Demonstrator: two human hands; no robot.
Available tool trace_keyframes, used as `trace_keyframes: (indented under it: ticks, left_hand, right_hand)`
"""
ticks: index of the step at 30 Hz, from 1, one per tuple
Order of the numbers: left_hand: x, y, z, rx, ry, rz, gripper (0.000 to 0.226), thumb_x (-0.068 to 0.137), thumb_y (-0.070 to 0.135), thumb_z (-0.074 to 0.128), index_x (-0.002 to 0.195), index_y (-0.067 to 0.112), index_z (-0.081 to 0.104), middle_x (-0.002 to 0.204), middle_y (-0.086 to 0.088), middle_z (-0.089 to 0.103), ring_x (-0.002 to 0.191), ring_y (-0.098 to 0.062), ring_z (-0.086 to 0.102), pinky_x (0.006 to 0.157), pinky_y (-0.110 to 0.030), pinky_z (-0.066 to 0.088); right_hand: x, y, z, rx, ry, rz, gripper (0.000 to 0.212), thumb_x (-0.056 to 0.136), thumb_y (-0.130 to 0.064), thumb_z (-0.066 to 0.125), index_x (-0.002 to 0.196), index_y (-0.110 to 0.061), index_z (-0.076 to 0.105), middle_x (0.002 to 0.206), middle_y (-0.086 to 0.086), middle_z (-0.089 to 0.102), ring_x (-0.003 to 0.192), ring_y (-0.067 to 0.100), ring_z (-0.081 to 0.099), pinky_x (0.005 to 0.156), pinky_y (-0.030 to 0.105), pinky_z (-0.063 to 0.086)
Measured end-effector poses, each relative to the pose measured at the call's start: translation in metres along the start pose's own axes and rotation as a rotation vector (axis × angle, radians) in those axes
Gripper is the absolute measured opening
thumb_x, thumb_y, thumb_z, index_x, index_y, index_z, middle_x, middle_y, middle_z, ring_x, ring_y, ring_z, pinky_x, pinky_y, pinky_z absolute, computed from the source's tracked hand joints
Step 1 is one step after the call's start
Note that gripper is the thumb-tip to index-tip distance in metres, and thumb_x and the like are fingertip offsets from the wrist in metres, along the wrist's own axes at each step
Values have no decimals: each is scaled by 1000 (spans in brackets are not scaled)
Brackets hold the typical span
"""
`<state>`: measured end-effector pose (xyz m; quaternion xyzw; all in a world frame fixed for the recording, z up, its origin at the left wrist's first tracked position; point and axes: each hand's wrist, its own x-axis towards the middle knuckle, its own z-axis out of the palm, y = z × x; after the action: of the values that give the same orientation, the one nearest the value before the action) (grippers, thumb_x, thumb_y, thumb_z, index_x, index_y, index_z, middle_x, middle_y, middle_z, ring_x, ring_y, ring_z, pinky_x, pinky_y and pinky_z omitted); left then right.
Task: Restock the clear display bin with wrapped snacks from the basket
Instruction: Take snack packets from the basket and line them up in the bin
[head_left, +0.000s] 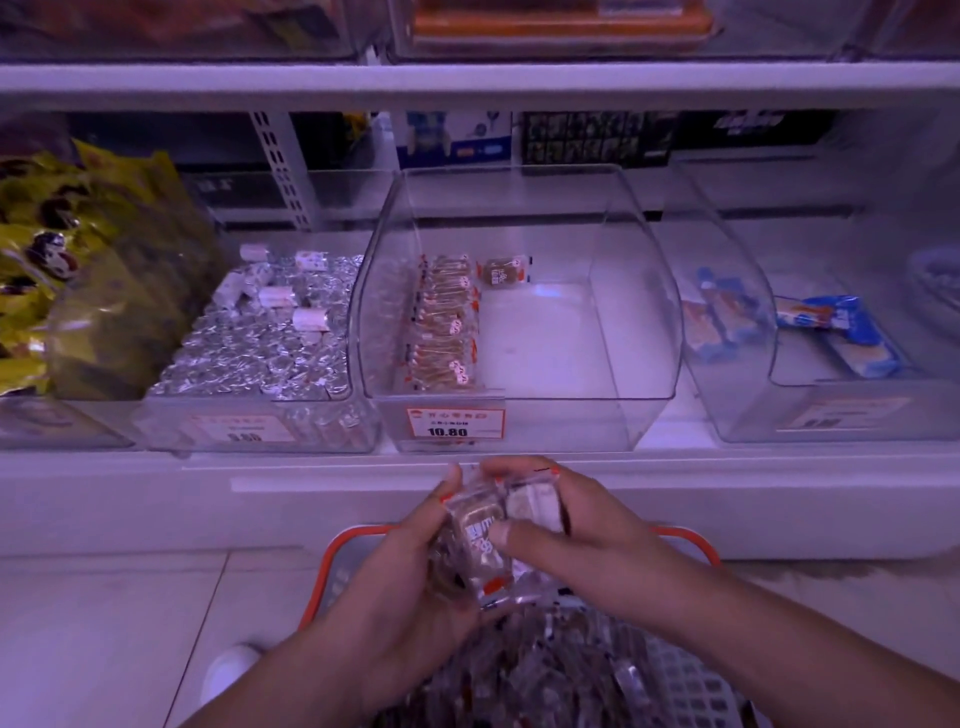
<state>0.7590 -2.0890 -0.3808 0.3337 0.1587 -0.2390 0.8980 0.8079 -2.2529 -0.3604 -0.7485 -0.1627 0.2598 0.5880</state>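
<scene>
Nearest, basket (691, 540) of wrapped snacks (545, 670) on the floor; above it, left hand (415, 566) and right hand (566, 530) gripping a small stack of snacks (483, 540), likely squared for neat placing. Farther, clear bin (519, 415) on the shelf (322, 478), one row (441, 322) at left, right side bare.

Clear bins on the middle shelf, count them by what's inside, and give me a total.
Brown wrapped snacks: 1 bin
Silver foil sweets: 1 bin
Blue-wrapped packs: 1 bin
Total: 3 bins
</scene>
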Motion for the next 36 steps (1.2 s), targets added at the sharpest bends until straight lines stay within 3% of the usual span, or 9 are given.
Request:
trace_keyframes:
  ticks: [3, 6, 14, 17, 19, 22, 24, 30, 36]
  left_hand:
    - [-3, 2, 1, -5, 33, 69, 52, 87, 47, 58, 126, 13, 67, 125, -15, 67, 91, -28, 71, 75, -45, 59]
    - [-7, 2, 0, -31, 75, 127, 46, 84, 29, 61, 128, 16, 64, 121, -13, 68, 83, -27, 70, 78, -50, 59]
    - [-6, -6, 9, 43, 330, 319, 41, 74, 1, 60, 113, 13, 57, 91, -19, 71, 64, -28, 68, 56, -39, 57]
    - [-3, -16, 13, 33, 460, 392, 32, 83, -3, 62, 109, 14, 58, 79, -16, 67, 56, -25, 65, 50, -34, 55]
    - [0, -20, 14, 17, 525, 414, 29, 86, -4, 63, 108, 14, 58, 77, -14, 70, 59, -25, 68, 49, -32, 55]
    - [6, -20, 16, 9, 561, 426, 29, 89, -4, 62, 112, 13, 58, 73, -9, 70, 60, -22, 67, 50, -29, 55]
    - [9, -20, 19, 2, 562, 423, 31, 90, -4, 60, 114, 15, 59, 69, -6, 69, 57, -19, 66, 48, -27, 53]
    - [12, -15, 25, -40, 508, 409, 47, 87, -8, 54, 121, 24, 60, 81, -10, 75, 60, -21, 70, 47, -30, 55]
    - [9, -5, 30, -60, 352, 391, 63, 66, 0, 63, 127, 19, 57, 95, -16, 74, 68, -26, 71, 56, -33, 57]
  right_hand:
    - [3, 8, 9, -178, 110, -130, 35, 82, -36, 72, 107, -56, 58, 121, -22, 56, 118, -9, 51, 103, 15, 40]
    - [4, 15, 11, -160, 213, -59, 29, 85, -31, 75, 105, -46, 60, 124, -14, 60, 114, -11, 54, 102, 18, 43]
    - [-8, 29, 33, 287, 179, 158, 7, 93, -13, 65, 92, -15, 72, 76, 12, 74, 58, 25, 68, 47, 31, 53]
    - [-9, 31, 37, 154, 263, 77, 27, 91, -8, 59, 92, -32, 70, 84, 3, 74, 73, 15, 71, 68, 32, 58]
    - [-14, 28, 40, 12, 121, 22, 41, 85, -22, 54, 119, -44, 62, 117, -12, 68, 110, -4, 60, 98, 24, 48]
    - [-13, 31, 43, -120, 28, 82, 62, 91, -24, 48, 151, -31, 35, 153, -20, 35, 139, -12, 25, 120, 25, 22]
    - [-10, 30, 39, -161, 21, 21, 54, 100, -20, 49, 152, -22, 35, 155, -14, 35, 142, -8, 26, 122, 24, 19]
    - [-12, 23, 20, -110, 158, 20, 13, 85, -28, 72, 97, -25, 69, 95, -8, 74, 83, 6, 69, 85, 33, 57]
    - [-6, 10, 6, 613, 129, 303, 32, 83, -17, 70, 100, 9, 63, 88, 23, 71, 68, 27, 70, 59, 34, 60]
